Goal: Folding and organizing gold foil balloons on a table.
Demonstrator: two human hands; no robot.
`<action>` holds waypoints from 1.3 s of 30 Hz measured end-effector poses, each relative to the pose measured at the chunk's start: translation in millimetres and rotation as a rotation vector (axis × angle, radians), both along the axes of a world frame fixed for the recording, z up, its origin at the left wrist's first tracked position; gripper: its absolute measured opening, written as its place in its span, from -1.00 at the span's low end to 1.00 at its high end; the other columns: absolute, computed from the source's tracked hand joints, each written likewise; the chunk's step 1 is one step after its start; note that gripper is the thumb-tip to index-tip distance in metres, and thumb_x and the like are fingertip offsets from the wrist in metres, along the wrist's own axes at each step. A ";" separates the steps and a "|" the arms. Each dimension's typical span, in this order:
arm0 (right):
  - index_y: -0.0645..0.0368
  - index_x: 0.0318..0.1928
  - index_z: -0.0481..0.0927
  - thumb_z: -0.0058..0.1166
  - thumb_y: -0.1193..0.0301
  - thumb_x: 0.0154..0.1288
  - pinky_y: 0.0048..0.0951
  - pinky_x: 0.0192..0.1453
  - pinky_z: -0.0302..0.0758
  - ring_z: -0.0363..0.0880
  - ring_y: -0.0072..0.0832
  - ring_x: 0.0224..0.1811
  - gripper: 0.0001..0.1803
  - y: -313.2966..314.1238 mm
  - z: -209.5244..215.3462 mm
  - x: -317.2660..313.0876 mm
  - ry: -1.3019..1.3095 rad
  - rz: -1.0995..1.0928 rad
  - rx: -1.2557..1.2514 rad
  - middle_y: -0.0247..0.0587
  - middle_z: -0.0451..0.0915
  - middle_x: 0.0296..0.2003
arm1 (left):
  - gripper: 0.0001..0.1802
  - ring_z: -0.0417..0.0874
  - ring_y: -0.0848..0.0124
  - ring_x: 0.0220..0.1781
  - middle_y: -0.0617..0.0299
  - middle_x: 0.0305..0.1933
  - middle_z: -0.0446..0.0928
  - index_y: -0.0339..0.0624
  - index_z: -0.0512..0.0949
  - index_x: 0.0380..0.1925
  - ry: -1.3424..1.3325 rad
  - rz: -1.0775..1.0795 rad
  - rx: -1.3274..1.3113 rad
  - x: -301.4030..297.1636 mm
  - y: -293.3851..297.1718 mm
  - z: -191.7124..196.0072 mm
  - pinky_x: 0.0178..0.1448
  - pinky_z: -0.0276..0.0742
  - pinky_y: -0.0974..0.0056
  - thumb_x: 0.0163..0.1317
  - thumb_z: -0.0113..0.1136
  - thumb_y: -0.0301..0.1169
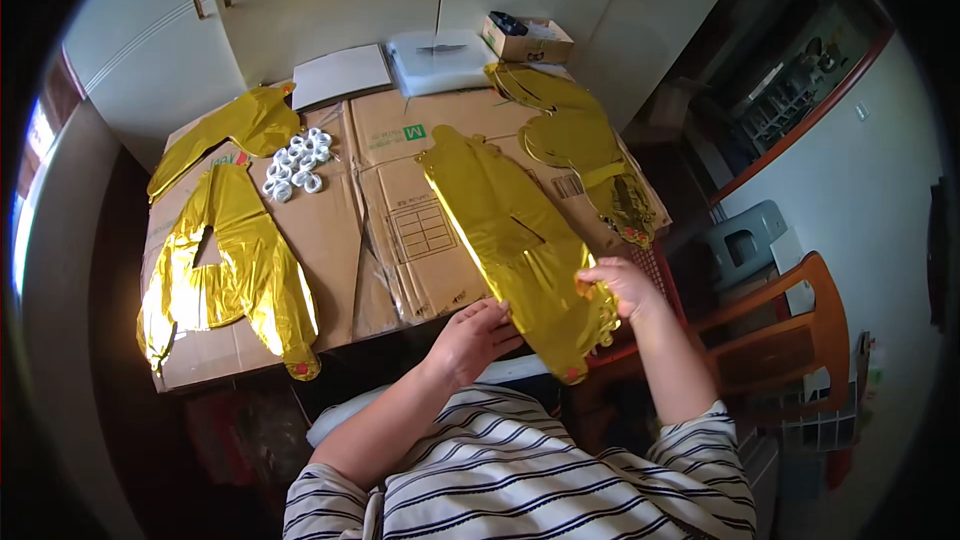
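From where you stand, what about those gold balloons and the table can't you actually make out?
- Head view: underside of the held gold foil balloon, hidden by itself and by the left hand and right hand.
- Small white pieces: too small to identify.
- Open cardboard box: contents too small.
- Table under the cardboard sheets: covered.

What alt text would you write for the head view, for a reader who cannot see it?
Both hands, the left hand and the right hand, hold a flat gold foil balloon over flattened cardboard. More gold balloons and a pile of small white rings lie on the cardboard.
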State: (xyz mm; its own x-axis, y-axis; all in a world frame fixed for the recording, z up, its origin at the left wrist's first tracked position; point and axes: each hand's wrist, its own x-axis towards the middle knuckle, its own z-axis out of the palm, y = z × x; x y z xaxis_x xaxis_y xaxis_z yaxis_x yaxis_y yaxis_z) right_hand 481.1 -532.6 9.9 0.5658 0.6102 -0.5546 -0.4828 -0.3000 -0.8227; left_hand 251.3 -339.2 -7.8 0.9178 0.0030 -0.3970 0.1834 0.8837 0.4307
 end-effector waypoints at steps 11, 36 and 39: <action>0.27 -0.17 0.69 0.15 0.47 0.37 -0.39 -0.10 0.66 0.72 -0.46 -0.28 -0.86 35.5 -38.3 -67.7 0.313 0.025 0.245 -0.21 0.73 -0.25 | -0.78 0.67 0.48 -0.25 0.25 -0.22 0.68 -0.18 0.61 -0.12 0.302 0.046 0.441 -49.1 30.8 4.5 -0.18 0.50 0.37 0.50 0.06 -0.29; 0.26 -0.22 0.67 0.20 0.41 0.38 -0.54 -0.19 0.51 0.56 -0.67 -0.34 -0.86 57.4 -39.9 -92.7 0.130 0.012 0.163 -0.38 0.65 -0.33 | -0.78 0.55 0.60 -0.47 0.32 -0.41 0.65 -0.21 0.64 -0.31 0.337 0.206 0.627 -63.6 35.8 3.1 -0.40 0.39 0.48 0.41 0.25 -0.28; 0.25 -0.24 0.66 0.20 0.41 0.37 -0.54 -0.27 0.49 0.53 -0.67 -0.40 -0.85 65.0 -24.7 -94.1 0.071 -0.011 0.192 -0.40 0.62 -0.37 | -0.76 0.60 0.61 -0.43 0.31 -0.36 0.68 -0.24 0.65 -0.21 0.373 0.111 0.786 -58.9 45.5 22.1 -0.38 0.43 0.49 0.41 0.25 -0.26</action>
